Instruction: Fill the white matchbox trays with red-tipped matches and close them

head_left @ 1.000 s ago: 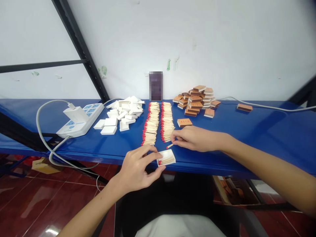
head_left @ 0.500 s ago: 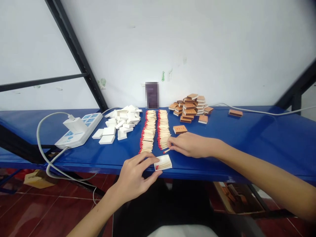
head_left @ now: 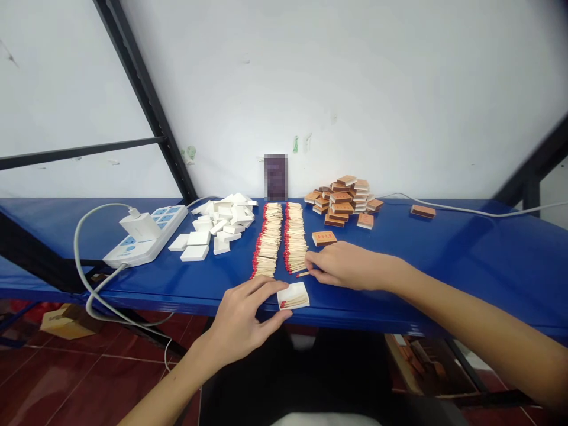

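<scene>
Left hand (head_left: 244, 316): bare, thumb and fingers moderately parted, holding a white rectangular cardboard tray (head_left: 293, 290) with red-headed matches (head_left: 293, 301) inside.
Right hand (head_left: 344, 265): at the tray's two o'clock, fingertips pinched on one wooden match (head_left: 302, 274).
Match rows (head_left: 295, 239): two, red-headed, eleven and twelve o'clock.
Box heap (head_left: 341, 207): orange-and-brown cardboard, one o'clock.

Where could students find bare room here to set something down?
The widest bare patch of glossy blue shelf lies between the right forearm and the far-right brown cardboard matchbox. A smaller one lies between the piled white cardboard trays and the shelf's front edge. Crowded: the centre, where two red-tipped wooden match rows run close to the left hand and right hand.
</scene>
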`<state>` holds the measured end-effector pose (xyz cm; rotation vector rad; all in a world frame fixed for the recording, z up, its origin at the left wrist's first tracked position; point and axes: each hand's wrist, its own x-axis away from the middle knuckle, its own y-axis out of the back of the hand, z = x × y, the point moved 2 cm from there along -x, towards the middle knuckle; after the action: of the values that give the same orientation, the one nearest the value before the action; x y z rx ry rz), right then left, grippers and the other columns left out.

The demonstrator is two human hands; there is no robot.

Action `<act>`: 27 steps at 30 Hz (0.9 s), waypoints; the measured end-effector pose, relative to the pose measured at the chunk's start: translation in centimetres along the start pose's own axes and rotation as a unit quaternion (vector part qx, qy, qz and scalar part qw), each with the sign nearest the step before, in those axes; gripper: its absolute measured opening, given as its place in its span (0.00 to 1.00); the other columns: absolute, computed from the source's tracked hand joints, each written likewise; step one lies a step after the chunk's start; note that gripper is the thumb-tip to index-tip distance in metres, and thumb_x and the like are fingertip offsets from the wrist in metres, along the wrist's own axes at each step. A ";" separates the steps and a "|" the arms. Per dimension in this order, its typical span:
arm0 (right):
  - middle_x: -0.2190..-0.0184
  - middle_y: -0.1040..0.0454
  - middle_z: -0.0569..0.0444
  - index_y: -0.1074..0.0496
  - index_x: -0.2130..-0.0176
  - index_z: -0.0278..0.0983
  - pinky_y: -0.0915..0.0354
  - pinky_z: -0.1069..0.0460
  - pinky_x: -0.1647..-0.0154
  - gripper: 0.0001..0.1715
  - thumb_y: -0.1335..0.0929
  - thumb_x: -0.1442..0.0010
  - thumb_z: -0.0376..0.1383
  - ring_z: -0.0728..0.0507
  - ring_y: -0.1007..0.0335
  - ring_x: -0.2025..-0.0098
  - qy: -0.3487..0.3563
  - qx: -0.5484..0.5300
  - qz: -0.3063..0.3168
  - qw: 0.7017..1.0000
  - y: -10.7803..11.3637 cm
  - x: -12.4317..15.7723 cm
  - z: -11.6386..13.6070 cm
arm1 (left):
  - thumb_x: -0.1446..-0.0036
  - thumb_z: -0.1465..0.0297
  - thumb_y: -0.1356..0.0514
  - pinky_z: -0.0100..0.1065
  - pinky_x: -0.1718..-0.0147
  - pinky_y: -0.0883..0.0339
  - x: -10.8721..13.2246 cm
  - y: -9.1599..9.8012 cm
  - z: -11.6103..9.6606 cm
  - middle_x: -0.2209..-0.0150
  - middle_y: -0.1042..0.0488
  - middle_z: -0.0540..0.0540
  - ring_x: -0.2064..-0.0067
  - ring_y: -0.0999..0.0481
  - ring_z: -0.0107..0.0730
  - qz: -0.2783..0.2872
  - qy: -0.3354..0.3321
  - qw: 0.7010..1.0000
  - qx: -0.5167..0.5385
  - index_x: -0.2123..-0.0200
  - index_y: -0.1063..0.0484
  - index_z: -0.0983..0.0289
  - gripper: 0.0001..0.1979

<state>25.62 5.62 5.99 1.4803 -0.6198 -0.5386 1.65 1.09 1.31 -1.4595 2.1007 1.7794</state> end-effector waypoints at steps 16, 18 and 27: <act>0.76 0.33 0.59 0.34 0.57 0.36 0.49 0.53 0.71 0.10 0.41 0.29 0.38 0.49 0.42 0.76 0.016 -0.164 -0.013 0.986 1.2 0.0 1.0 | 0.37 0.63 0.37 0.37 0.53 0.26 -0.1 -0.2 -0.1 0.52 0.21 0.55 0.53 0.20 0.38 -0.010 0.031 0.999 -0.010 0.44 0.32 0.58 0.20; 0.77 0.35 0.61 0.34 0.58 0.36 0.48 0.54 0.71 0.09 0.40 0.29 0.38 0.51 0.44 0.77 0.036 -0.215 -0.001 0.976 1.3 0.0 1.6 | 0.37 0.63 0.37 0.37 0.54 0.25 -0.1 -0.2 -0.1 0.52 0.21 0.56 0.53 0.20 0.38 -0.012 0.043 0.999 -0.007 0.41 0.35 0.59 0.23; 0.79 0.38 0.63 0.31 0.66 0.36 0.48 0.55 0.73 0.03 0.35 0.38 0.31 0.53 0.46 0.79 0.071 -0.274 -0.017 0.959 0.7 -0.6 2.8 | 0.36 0.66 0.39 0.35 0.57 0.26 -0.2 -0.2 -0.3 0.53 0.25 0.55 0.53 0.22 0.36 -0.013 0.028 0.999 0.009 0.50 0.26 0.57 0.11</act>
<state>23.27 3.94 6.59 0.9931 -0.2960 -0.5689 2.02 0.94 1.39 -1.5428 2.1076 1.7253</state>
